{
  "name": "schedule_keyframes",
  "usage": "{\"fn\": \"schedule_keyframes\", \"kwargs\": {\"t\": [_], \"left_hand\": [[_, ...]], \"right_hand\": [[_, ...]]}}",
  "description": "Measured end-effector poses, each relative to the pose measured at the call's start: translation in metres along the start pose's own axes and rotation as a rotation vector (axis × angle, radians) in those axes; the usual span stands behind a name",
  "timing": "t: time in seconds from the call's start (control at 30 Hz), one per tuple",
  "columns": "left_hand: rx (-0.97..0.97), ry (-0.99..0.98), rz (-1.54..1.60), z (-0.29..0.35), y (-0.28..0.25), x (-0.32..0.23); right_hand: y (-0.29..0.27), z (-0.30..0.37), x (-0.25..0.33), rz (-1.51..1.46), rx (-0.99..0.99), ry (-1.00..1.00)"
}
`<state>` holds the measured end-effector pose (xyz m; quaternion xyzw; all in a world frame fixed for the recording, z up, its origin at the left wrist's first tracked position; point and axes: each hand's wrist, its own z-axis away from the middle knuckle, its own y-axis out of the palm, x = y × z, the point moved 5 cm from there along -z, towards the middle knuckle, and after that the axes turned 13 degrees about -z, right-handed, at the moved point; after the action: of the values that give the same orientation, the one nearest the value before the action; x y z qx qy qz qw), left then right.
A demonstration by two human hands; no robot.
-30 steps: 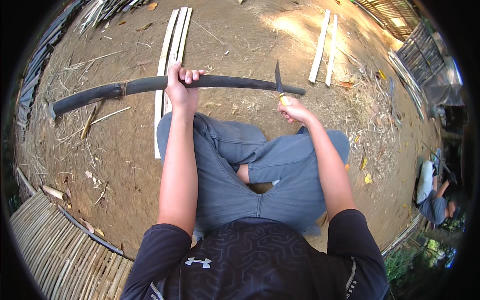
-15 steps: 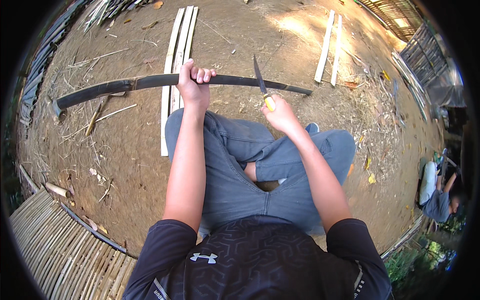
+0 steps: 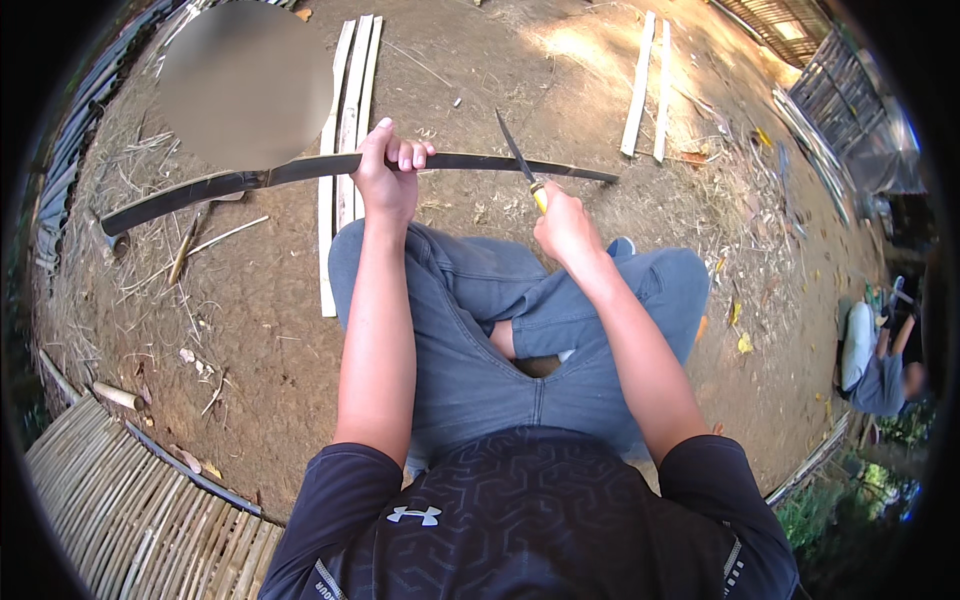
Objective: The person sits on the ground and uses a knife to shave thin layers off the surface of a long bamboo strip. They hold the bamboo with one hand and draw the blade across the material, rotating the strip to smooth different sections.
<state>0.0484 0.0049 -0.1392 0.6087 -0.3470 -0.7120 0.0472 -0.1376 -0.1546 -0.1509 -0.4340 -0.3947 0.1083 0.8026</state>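
A long, dark split bamboo strip [image 3: 310, 169] stretches across in front of me, its left part lower and curving in the fisheye picture. My left hand [image 3: 388, 178] is closed around it near its middle, thumb up. In my right hand [image 3: 568, 228] is a knife [image 3: 515, 148] with a yellow-and-black handle, its dark blade pointing up and to the left. The blade crosses the strip's right part in the picture; whether it touches the strip I cannot tell. My crossed legs in grey trousers [image 3: 470, 290] are below the strip.
Pale split bamboo strips [image 3: 352, 110] lie beyond my left hand, and two more strips [image 3: 640, 90] are at the far right. A slatted bamboo platform [image 3: 140, 500] stands at lower left. Another person [image 3: 880, 360] is at the right edge. A round blur hides the upper left.
My right hand and the knife have shifted slightly right and down. The strip's left end has dipped a little. Both hands keep their grip. A round blurred patch now covers the upper left.
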Motion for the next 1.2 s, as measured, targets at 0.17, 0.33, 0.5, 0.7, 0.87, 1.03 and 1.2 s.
{"fn": "schedule_keyframes", "kwargs": {"t": [0.17, 0.33, 0.5, 0.7, 0.87, 1.03, 1.2], "left_hand": [[-0.016, -0.019, 0.014, -0.001, -0.002, 0.002], [-0.057, -0.022, 0.019, -0.001, -0.004, 0.001], [-0.123, -0.029, 0.052, -0.004, -0.005, 0.001], [-0.103, -0.024, 0.098, -0.007, -0.005, 0.005], [-0.158, -0.023, 0.07, -0.007, -0.011, 0.003], [-0.245, 0.004, 0.047, -0.011, -0.018, 0.006], [-0.302, 0.042, -0.005, -0.012, -0.012, 0.005]], "right_hand": [[-0.002, -0.019, -0.045, 0.055, -0.024, 0.141], [-0.004, -0.02, -0.043, 0.105, 0.02, 0.151], [0.0, -0.054, -0.103, 0.129, -0.028, 0.255], [-0.005, -0.056, -0.11, 0.09, -0.063, 0.29], [0.002, -0.053, -0.097, 0.157, -0.03, 0.223], [0.009, -0.082, -0.148, 0.156, -0.039, 0.302], [0.0, -0.086, -0.153, 0.166, 0.023, 0.3]]}}
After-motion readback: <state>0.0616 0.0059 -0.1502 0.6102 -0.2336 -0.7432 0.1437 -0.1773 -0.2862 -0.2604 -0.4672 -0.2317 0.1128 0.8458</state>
